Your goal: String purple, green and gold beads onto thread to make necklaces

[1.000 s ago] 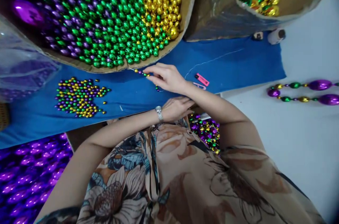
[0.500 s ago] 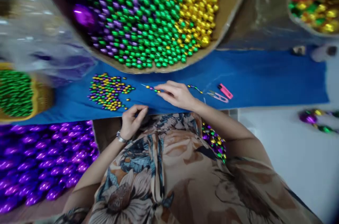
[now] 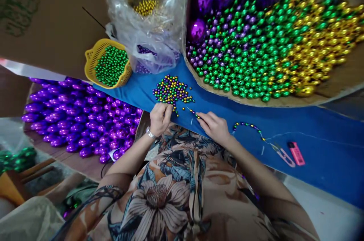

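Observation:
My right hand pinches a thin beading needle that points left, with a few small purple, green and gold beads on it. My left hand, a watch on its wrist, is closed at the near edge of a loose pile of mixed small beads. Whether a bead sits between its fingertips is hidden. Right of my right hand, a strung curve of beads lies on the blue cloth, its pale thread running off to the right.
Pink-handled scissors and a pink lighter lie at the right. A large cardboard box of beads stands behind. A yellow basket of green beads, plastic bags and a box of big purple beads are leftward.
My view has swung left, bringing the yellow basket and plastic bags fully in. My left hand has moved to the bead pile and its fingers have closed. My right hand still holds the needle.

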Demonstrator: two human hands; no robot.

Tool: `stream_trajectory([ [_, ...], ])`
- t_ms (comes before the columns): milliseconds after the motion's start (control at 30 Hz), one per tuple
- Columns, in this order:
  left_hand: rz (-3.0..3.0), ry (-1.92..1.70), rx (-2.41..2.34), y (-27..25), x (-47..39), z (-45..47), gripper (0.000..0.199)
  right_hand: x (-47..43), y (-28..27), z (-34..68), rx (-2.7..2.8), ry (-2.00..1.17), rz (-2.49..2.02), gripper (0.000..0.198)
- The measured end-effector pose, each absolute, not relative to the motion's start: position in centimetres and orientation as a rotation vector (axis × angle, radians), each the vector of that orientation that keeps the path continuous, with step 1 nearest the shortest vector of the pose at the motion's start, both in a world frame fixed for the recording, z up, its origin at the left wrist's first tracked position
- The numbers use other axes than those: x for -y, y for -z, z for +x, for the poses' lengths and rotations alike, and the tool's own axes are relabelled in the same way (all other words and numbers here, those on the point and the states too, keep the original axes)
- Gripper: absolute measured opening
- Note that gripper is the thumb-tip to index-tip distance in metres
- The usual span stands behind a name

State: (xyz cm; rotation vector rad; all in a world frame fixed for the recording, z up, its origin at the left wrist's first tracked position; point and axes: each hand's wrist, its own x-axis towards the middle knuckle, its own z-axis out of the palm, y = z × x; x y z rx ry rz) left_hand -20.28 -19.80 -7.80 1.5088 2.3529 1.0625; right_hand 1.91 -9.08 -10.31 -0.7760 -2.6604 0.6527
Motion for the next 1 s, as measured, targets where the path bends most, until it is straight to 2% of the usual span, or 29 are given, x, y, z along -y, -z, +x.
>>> stream_trajectory([
  [67, 1.612, -1.049, -2.383, 8.1, 19.4, -20.7, 0.022, 9.1, 10.5, 1.3, 2.682, -0.605, -0.782, 0.031],
  [167, 1.661, -1.014, -2.395, 8.8, 19.2, -21.1, 0.019, 9.0, 10.7, 0.5, 2.704, -0.562, -0.790, 0.032],
  [633, 1.752, -0.769, -2.459, 11.1, 18.9, -21.4, 0.025, 8.1, 10.6, -2.5, 2.790, -0.599, -0.765, 0.035],
  [1000, 1.732, -0.749, -2.457, 11.2, 19.2, -21.8, 0.024, 7.8, 10.5, -3.1, 2.808, -0.587, -0.779, 0.036],
])
